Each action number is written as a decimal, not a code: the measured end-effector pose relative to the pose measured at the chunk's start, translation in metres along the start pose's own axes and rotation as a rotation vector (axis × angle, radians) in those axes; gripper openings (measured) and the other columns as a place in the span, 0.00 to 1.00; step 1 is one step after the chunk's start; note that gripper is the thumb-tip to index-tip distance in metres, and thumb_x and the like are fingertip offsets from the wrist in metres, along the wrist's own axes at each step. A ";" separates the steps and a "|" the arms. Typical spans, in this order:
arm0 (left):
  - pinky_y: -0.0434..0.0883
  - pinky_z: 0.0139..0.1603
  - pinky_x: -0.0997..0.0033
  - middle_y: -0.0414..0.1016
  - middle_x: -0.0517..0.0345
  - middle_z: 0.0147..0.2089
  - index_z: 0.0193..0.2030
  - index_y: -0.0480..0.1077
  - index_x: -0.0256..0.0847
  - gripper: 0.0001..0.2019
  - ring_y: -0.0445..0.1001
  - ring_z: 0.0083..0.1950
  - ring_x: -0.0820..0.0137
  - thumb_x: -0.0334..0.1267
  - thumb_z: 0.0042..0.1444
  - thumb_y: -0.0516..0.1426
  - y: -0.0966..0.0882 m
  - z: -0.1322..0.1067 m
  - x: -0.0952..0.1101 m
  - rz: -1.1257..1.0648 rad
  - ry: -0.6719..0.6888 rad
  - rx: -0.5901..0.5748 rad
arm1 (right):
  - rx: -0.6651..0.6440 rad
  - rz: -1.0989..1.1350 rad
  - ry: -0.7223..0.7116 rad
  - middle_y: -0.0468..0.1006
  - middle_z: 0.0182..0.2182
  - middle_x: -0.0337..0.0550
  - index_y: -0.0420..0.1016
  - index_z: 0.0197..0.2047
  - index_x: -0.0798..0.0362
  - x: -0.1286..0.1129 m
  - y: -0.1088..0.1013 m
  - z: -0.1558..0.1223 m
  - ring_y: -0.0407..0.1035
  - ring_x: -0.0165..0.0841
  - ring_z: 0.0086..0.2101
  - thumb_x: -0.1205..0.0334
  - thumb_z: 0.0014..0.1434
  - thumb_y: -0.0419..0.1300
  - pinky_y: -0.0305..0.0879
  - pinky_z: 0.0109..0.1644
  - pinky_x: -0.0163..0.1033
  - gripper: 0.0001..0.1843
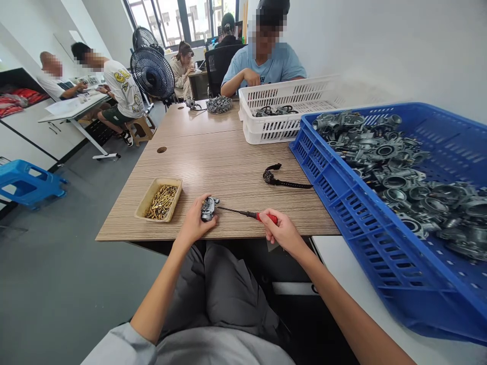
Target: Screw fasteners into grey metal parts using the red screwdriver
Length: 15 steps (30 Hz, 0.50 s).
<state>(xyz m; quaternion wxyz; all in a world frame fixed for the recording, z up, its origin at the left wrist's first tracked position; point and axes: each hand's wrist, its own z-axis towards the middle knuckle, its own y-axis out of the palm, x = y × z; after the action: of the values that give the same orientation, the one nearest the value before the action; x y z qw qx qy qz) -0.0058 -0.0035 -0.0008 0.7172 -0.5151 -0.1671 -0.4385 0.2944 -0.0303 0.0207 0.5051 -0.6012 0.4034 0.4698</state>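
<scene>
A long wood-grain table [220, 162] runs away from the seated person. Its right side is crowded by a large blue plastic crate [342, 213] heaped with grey cast-metal carburetor bodies [395, 172]. The crate sits tilted, partly over the table's right edge and partly on a white surface beside it. Behind the crate stands a white slotted basket [266, 129], and a co-worker in a light blue shirt [270, 66] sits at the far end near a small pile of metal parts [219, 104]. A black pedestal fan [152, 73] stands off the table's far left corner, and a blue stool [23, 185] sits on the grey floor to the left.

Nearer, a shallow tan tray [167, 180] of brass screws [162, 202] lies left of the hands, and a black strap [283, 181] lies just ahead of them. The tabletop between these is bare, and the work sits close to the table's front edge.

The left hand [194, 225] is curled around a small metal carburetor part [208, 209], holding it down on the tabletop. The right hand [283, 233] is clenched on the red handle of a screwdriver [247, 214], whose dark shaft reaches left until its tip meets the part.
</scene>
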 end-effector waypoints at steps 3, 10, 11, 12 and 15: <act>0.68 0.69 0.53 0.72 0.45 0.63 0.70 0.60 0.44 0.33 0.72 0.65 0.56 0.33 0.58 0.64 0.000 0.000 0.001 0.000 -0.001 0.006 | 0.000 0.004 -0.013 0.66 0.15 0.30 0.71 0.38 0.49 0.001 0.000 0.000 0.61 0.29 0.15 0.37 0.65 0.61 0.57 0.18 0.33 0.22; 0.69 0.67 0.56 0.69 0.46 0.64 0.71 0.60 0.45 0.34 0.72 0.65 0.57 0.31 0.58 0.63 0.001 -0.001 0.001 0.040 -0.007 0.010 | 0.003 0.022 -0.025 0.64 0.15 0.28 0.70 0.43 0.49 0.000 0.001 0.001 0.60 0.29 0.15 0.40 0.64 0.62 0.57 0.18 0.33 0.20; 0.69 0.67 0.56 0.69 0.46 0.64 0.71 0.60 0.46 0.35 0.72 0.64 0.57 0.30 0.58 0.63 0.001 -0.001 0.001 0.040 -0.007 0.010 | -0.003 0.028 -0.025 0.65 0.15 0.28 0.70 0.45 0.49 0.000 0.001 0.000 0.61 0.29 0.16 0.40 0.64 0.62 0.58 0.18 0.33 0.20; 0.69 0.67 0.57 0.69 0.46 0.64 0.71 0.60 0.46 0.34 0.72 0.64 0.57 0.30 0.58 0.63 0.001 -0.001 0.002 0.039 -0.007 0.012 | -0.013 0.037 -0.026 0.65 0.15 0.28 0.70 0.46 0.49 -0.001 0.000 0.000 0.61 0.30 0.16 0.41 0.64 0.61 0.58 0.18 0.33 0.21; 0.69 0.67 0.56 0.69 0.46 0.64 0.71 0.60 0.46 0.34 0.72 0.64 0.57 0.30 0.58 0.63 0.001 -0.001 0.002 0.032 -0.002 0.016 | -0.055 0.069 -0.026 0.66 0.16 0.27 0.66 0.49 0.49 -0.003 -0.002 -0.001 0.62 0.30 0.16 0.42 0.66 0.60 0.59 0.20 0.33 0.20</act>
<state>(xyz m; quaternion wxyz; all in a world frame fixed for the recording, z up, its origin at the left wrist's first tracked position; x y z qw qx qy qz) -0.0044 -0.0056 -0.0002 0.7280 -0.5125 -0.1630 -0.4253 0.2955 -0.0313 0.0239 0.4773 -0.5944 0.4042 0.5055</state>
